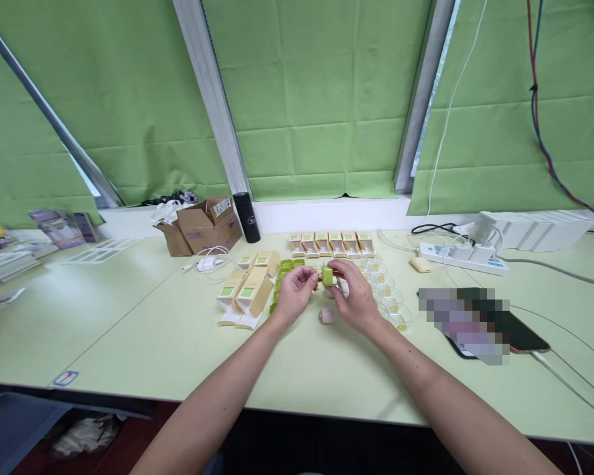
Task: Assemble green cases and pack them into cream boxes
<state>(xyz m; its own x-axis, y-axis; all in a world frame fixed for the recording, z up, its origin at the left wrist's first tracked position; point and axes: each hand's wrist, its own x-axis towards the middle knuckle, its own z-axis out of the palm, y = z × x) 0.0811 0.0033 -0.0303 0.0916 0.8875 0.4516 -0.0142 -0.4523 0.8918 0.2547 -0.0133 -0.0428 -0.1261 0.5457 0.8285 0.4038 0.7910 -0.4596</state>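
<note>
My right hand pinches a small green case above the table, fingers curled round it. My left hand is closed in a pinch right beside the case, touching its left side; what it grips is too small to make out. Below the hands lies a small pinkish piece. Several green cases sit in a cluster behind my left hand. Clear plastic trays run in a row to the right of my right hand.
Tan and green small boxes lie left of the hands, and a row of them stands behind. A cardboard box, a black cylinder, a power strip with cables and a phone are also on the pale green table.
</note>
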